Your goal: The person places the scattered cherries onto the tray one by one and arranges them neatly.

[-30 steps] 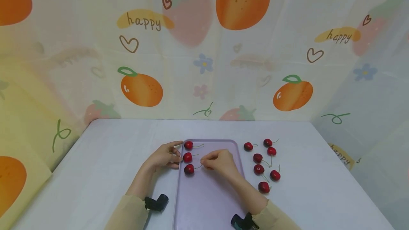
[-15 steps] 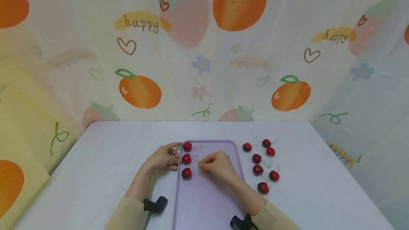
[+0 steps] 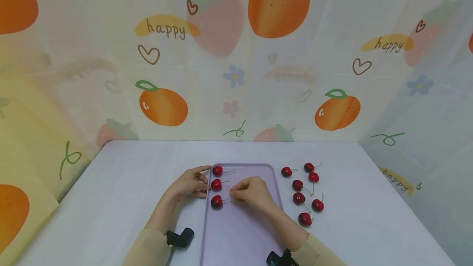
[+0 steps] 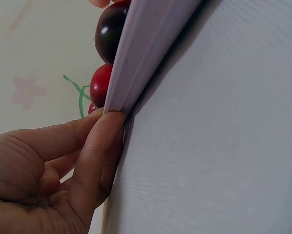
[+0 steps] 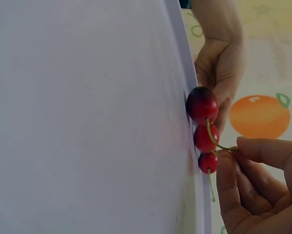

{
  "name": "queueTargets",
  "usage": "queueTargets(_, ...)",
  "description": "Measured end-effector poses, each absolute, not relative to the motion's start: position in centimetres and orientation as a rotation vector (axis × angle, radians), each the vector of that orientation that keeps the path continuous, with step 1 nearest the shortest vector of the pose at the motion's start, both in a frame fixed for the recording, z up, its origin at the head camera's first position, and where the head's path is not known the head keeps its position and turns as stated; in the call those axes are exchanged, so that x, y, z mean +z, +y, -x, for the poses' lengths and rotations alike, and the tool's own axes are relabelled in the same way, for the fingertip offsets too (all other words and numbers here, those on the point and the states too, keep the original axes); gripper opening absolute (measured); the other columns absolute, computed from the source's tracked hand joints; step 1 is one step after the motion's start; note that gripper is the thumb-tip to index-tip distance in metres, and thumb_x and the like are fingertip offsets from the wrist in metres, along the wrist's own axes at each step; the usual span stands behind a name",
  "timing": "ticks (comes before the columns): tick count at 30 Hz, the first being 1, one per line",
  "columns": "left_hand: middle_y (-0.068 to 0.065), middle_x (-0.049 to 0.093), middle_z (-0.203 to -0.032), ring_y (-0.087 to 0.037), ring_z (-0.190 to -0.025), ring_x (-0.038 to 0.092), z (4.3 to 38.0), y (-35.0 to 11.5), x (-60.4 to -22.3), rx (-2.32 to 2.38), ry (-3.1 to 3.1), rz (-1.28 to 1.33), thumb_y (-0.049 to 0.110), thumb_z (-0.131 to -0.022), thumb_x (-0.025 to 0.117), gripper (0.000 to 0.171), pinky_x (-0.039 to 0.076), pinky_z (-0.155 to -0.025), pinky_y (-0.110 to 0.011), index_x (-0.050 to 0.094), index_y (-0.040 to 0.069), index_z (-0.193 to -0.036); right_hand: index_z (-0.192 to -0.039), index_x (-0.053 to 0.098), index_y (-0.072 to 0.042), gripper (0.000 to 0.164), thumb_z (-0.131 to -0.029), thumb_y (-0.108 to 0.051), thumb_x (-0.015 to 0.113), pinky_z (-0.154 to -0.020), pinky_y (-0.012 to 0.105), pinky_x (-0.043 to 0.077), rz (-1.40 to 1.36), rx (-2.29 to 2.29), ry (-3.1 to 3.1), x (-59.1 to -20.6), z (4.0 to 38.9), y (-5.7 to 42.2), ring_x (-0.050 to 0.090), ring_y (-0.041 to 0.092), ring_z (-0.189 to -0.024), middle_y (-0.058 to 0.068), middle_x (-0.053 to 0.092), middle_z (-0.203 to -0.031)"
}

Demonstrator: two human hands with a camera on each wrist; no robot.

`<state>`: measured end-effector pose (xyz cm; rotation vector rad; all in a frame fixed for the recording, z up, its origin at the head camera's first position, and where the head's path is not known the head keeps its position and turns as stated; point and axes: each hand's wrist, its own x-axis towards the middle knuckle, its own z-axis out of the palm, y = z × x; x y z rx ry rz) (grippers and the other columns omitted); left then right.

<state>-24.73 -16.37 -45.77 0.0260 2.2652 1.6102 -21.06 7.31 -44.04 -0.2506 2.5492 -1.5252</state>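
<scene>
Firstly, one pale backdrop (image 3: pixel 255 60), printed with oranges, strawberries and the word "happy", standing behind the table. One white tabletop (image 3: pixel 148 155). One lilac rectangular tray (image 3: pixel 240 233), lying flat upon it. Two cream sleeves (image 3: pixel 148 247). One right hand (image 3: pixel 253 192), over the tray, thumb and finger closed in a pinch. One left hand (image 3: pixel 189 183), index finger outstretched, others loosely bent, touching the tray's left rim. Seven stemmed red cherries (image 3: pixel 297 185), scattered on the tabletop right of the tray. Three further cherries (image 3: pixel 216 184), in a column inside its left rim. One slender green stem (image 5: pixel 213 136), on the nearest of these, held in that pinch.
</scene>
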Motion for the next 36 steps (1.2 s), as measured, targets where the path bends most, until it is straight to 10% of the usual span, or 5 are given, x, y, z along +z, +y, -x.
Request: queueTargets(36,-0.011,0.056,-0.095,-0.015,-0.070,0.062,24.87,-16.42,-46.10,1.602,2.276,-0.059,-0.005,-0.085,0.066,0.070,0.063,-0.063,-0.028,0.041,0.006,-0.149,-0.087,0.079,-0.007,0.013,-0.080,-0.018,0.079,-0.060,0.019,0.056,0.185,-1.550,2.570,-43.87,21.18,7.78,0.063,0.006,-0.062,0.007,0.076,-0.078)
